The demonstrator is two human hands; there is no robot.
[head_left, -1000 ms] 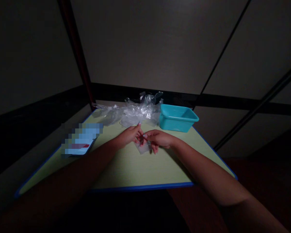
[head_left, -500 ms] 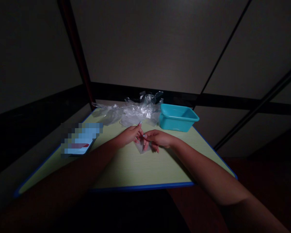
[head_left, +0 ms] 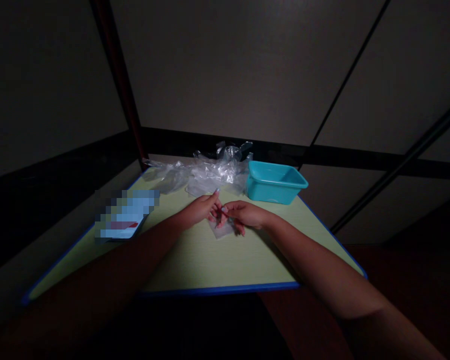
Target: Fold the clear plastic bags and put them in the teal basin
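Over the middle of the table, my left hand [head_left: 201, 208] and my right hand [head_left: 249, 214] meet at the fingertips. Between them hangs a small clear plastic bag [head_left: 221, 231], its upper edge pinched by both hands. My right thumb and forefinger press together at the top, while the other right fingers hang down beside the bag. The left thumb points up and away. Most of the bag's upper part is hidden by the fingers, and I cannot tell whether anything is inside it.
A loose heap of clear plastic bags [head_left: 213, 172] lies along the table's back edge. To its right stands a turquoise plastic bin [head_left: 275, 190]. A blurred-out, flat screen-like device [head_left: 129, 215] rests at the left. The table [head_left: 210, 267] has a blue rim, with a wall behind.
My right fingers have shifted slightly up and left, uncovering a little more of the bag's lower part. Both arms stay almost where they were.
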